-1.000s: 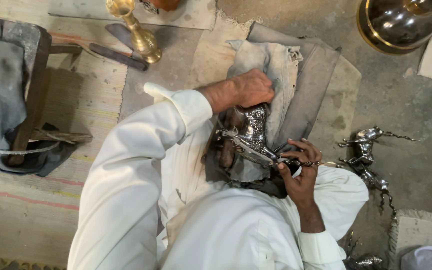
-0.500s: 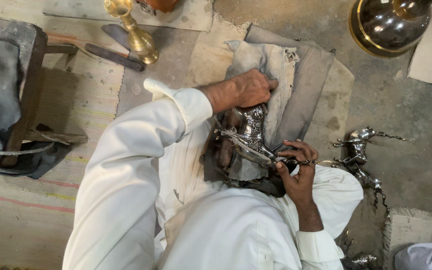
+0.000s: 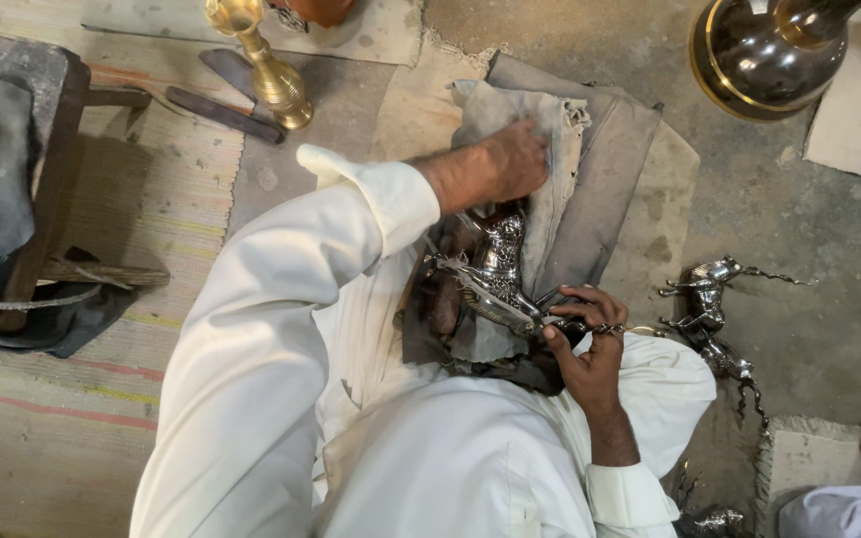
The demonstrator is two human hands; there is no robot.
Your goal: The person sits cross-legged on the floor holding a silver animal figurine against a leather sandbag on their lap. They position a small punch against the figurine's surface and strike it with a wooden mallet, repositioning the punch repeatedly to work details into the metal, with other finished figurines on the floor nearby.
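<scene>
You wear a loose white garment of plain cloth, long in the sleeve and wide through the body, falling in soft folds across your lap. Behind the fingers (image 3: 525, 149) of your left hand (image 3: 505, 164), the sleeve ends in a broad cuff turned back on itself, its edge standing away from the wrist. Behind the fingers (image 3: 580, 299) of your right hand (image 3: 590, 354), the other sleeve stops further up the forearm, with a stitched cuff band. A faint vertical rib runs through the cloth over your chest, and a few small grey smudges mark it. Both hands are bare, without gloves, rings or a watch.
</scene>
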